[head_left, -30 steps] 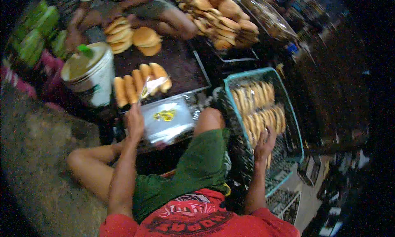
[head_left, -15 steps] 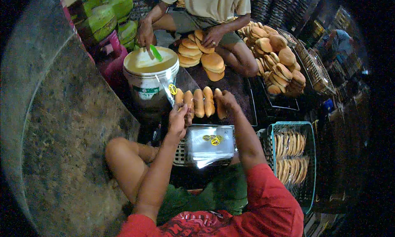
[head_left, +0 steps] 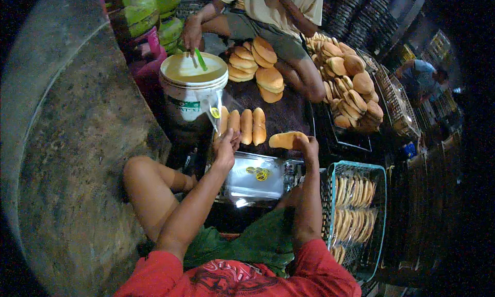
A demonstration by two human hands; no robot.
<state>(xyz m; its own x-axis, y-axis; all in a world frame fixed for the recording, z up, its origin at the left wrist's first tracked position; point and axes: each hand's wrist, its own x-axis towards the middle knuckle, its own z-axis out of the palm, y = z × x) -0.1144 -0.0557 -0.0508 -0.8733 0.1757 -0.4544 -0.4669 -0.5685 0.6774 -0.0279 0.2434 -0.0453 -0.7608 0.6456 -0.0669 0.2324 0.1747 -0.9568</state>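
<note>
My left hand [head_left: 227, 146] is closed on a clear plastic bag [head_left: 216, 113] with a yellow label, which stands up beside the bucket. Several long golden buns [head_left: 246, 127] lie side by side on the dark tray [head_left: 294, 114], right by that hand; the bag partly covers the leftmost. In my right hand [head_left: 309, 146] is another long bun [head_left: 286, 139], tipped sideways and apart from the row. A stack of clear bags [head_left: 252, 186] with yellow printing lies on a crate just in front of my lap.
Across from me a person's hand [head_left: 192, 35] holds a green-handled tool [head_left: 200, 60] in a white bucket [head_left: 170, 91] of pale cream. Round buns [head_left: 270, 79] are stacked nearby, with a big heap [head_left: 356, 85] at right. A teal-rimmed crate [head_left: 382, 214] holds bagged buns.
My right hand has lifted the bun at the row's right end and brought it rightward and nearer, turning it sideways. The other person's hand has left the round buns and gone up.
</note>
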